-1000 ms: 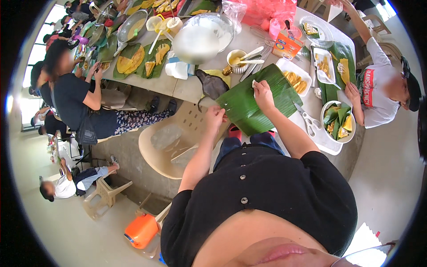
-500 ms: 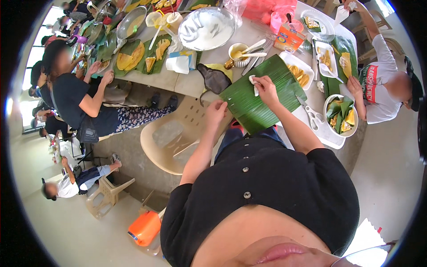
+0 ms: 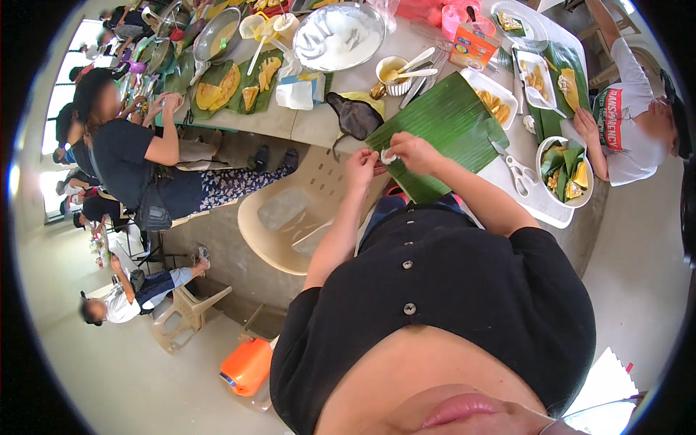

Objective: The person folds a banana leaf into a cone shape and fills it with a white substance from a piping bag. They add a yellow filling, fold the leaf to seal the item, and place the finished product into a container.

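Note:
A large green banana leaf (image 3: 453,130) lies across the near table edge in front of me. My left hand (image 3: 359,170) pinches the leaf at its left corner, fingers closed. Close beside it, my right hand (image 3: 415,153) is closed on a crumpled white tissue (image 3: 389,156), which presses on the leaf near that same corner. Just right of the leaf, scissors (image 3: 519,175) with white handles rest on a white tray. Behind the leaf stands a small white cup (image 3: 395,81) of yellow sauce with spoons across it.
A dark cloth cap (image 3: 355,116) lies left of the leaf. A white bowl (image 3: 589,190) of leaf-wrapped pieces and a white food tray (image 3: 513,109) stand right. A metal basin (image 3: 299,45) is behind, a beige chair (image 3: 254,232) left. People stand at both sides.
My right hand has moved left and toward me with the tissue, from the leaf's upper middle to its left corner beside my left hand. The whole view has shifted slightly.

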Action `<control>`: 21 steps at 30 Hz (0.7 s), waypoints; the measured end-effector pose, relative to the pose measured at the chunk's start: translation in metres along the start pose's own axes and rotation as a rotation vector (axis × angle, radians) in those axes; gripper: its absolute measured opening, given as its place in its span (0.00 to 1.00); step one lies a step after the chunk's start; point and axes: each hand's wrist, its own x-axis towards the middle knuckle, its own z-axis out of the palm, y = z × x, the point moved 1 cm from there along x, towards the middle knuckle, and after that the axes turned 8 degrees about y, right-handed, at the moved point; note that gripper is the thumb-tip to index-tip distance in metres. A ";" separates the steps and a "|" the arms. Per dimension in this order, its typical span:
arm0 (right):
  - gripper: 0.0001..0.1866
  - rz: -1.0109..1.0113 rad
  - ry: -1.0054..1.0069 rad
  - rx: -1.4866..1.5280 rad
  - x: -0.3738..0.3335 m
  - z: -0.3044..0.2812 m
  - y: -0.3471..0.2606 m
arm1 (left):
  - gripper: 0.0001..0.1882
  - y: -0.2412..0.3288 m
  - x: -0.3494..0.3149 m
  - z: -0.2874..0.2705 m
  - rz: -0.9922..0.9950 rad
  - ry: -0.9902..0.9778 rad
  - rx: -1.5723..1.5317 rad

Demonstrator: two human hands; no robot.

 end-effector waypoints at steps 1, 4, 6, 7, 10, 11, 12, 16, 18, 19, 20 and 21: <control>0.16 0.038 0.067 -0.018 0.003 -0.004 0.002 | 0.07 0.001 -0.001 0.001 -0.012 -0.002 0.000; 0.17 0.117 0.200 -0.077 0.014 -0.015 0.006 | 0.08 0.007 -0.001 0.004 -0.027 -0.021 -0.040; 0.18 0.049 0.155 -0.090 0.012 -0.010 0.003 | 0.08 0.002 0.001 0.005 -0.023 -0.024 -0.050; 0.19 0.015 0.133 -0.097 0.011 -0.007 0.001 | 0.09 0.000 0.002 0.004 -0.020 -0.025 -0.055; 0.18 -0.068 -0.004 -0.131 0.001 -0.002 -0.009 | 0.09 0.000 0.006 0.003 -0.028 -0.004 -0.013; 0.18 -0.038 0.034 -0.086 0.000 -0.004 -0.007 | 0.09 -0.001 0.005 0.004 -0.037 -0.001 -0.030; 0.19 -0.008 0.072 -0.041 -0.002 -0.007 -0.004 | 0.09 0.002 0.002 0.005 -0.045 0.003 -0.047; 0.19 0.084 0.202 -0.097 0.001 -0.010 0.001 | 0.09 0.015 -0.004 0.012 -0.041 0.010 -0.077; 0.18 0.019 0.107 -0.106 -0.003 -0.007 -0.007 | 0.10 0.005 0.001 0.009 -0.038 0.023 -0.077; 0.18 -0.011 0.064 -0.120 -0.006 -0.008 -0.009 | 0.11 0.005 0.003 0.013 -0.034 0.019 -0.078; 0.16 -0.024 0.005 -0.071 -0.007 -0.010 -0.010 | 0.12 0.005 0.002 0.013 -0.043 0.041 -0.060; 0.16 0.010 0.017 -0.043 -0.007 -0.019 -0.007 | 0.13 0.008 -0.001 0.012 -0.051 0.055 -0.042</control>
